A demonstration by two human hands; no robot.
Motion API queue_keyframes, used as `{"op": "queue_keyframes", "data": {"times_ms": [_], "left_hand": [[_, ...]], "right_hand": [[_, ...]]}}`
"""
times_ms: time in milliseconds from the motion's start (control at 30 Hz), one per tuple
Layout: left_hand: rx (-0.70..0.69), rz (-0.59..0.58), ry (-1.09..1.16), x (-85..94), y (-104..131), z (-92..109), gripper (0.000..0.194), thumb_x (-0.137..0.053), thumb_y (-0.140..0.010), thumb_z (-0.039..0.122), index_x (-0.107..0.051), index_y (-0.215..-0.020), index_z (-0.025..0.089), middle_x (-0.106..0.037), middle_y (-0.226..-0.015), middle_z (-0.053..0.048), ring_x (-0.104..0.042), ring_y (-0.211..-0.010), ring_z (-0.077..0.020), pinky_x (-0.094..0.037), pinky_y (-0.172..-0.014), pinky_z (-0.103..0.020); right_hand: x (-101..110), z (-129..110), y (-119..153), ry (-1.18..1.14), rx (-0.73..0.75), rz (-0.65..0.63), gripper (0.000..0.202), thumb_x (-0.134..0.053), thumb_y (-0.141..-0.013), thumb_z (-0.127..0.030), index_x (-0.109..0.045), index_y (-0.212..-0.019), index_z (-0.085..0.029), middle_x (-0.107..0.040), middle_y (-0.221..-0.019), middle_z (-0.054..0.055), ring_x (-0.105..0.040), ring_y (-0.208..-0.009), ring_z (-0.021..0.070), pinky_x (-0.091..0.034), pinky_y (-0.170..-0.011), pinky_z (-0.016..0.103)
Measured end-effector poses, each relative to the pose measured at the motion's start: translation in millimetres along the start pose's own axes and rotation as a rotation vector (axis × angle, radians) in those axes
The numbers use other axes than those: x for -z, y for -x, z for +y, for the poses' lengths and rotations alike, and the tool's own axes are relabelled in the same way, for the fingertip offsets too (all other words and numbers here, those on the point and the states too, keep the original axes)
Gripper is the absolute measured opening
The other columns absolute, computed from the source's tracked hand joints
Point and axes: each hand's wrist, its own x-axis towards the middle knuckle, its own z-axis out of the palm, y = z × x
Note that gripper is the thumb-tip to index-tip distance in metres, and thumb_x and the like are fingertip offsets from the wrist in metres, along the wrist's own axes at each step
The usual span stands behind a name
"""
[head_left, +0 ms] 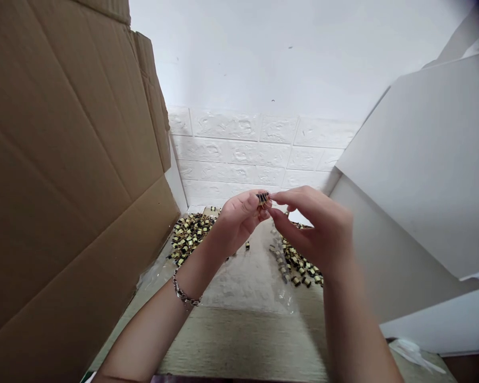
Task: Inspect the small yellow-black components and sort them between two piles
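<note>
My left hand (242, 215) is closed, its thumb and fingers pinching a small transformer (262, 199) with a black bobbin, yellow tape and thin wire leads. My right hand (315, 223) comes in from the right; its thumb and index finger meet the same transformer at its right end, and whether they grip a lead is too small to tell. Below and left of my hands lies a heap of similar transformers (191, 234). A second heap (299, 260) lies beneath my right hand, partly hidden by it. One loose transformer (247, 246) sits between the heaps.
A clear plastic sheet (247, 290) lies under the parts on the pale wooden table (239, 340). Tall cardboard (72, 159) walls the left side, white panels (415, 170) the right. A white brick-patterned wall (239, 151) stands behind.
</note>
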Motion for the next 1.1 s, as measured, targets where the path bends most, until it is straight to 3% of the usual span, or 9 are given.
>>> {"op": "queue_keyframes", "data": {"times_ms": [367,833,1100], "left_hand": [[0.020,-0.007,-0.044,-1.2,0,1,0.020,-0.056,-0.076,0.032,-0.062,-0.081,0.013,-0.055,-0.072,-0.002,-0.049,-0.069,-0.0083,-0.039,-0.067,-0.020],[-0.083,0.076,-0.264,11.1,-1,5,0.019,-0.061,-0.072,0.031,-0.063,-0.086,0.018,-0.059,-0.074,0.000,-0.052,-0.071,-0.0062,-0.040,-0.068,-0.017],[-0.100,0.053,-0.313,12.3,-2,8,0.016,-0.059,-0.074,0.030,-0.063,-0.083,0.017,-0.059,-0.072,0.000,-0.053,-0.073,-0.0069,-0.040,-0.069,-0.018]], "right_hand": [[-3,3,1,0.093,0.049,0.032,0.012,-0.056,-0.074,-0.017,-0.059,-0.086,-0.019,-0.063,-0.075,0.000,-0.055,-0.066,0.0118,-0.042,-0.060,0.025],[-8,2,1,0.128,0.043,-0.007,0.022,-0.056,-0.074,-0.019,-0.056,-0.096,-0.019,-0.062,-0.077,0.001,-0.055,-0.067,0.0125,-0.043,-0.060,0.026],[-11,2,1,0.130,0.026,-0.030,0.020,-0.055,-0.075,-0.021,-0.054,-0.095,-0.019,-0.062,-0.078,0.001,-0.055,-0.066,0.0122,-0.042,-0.060,0.025]]}}
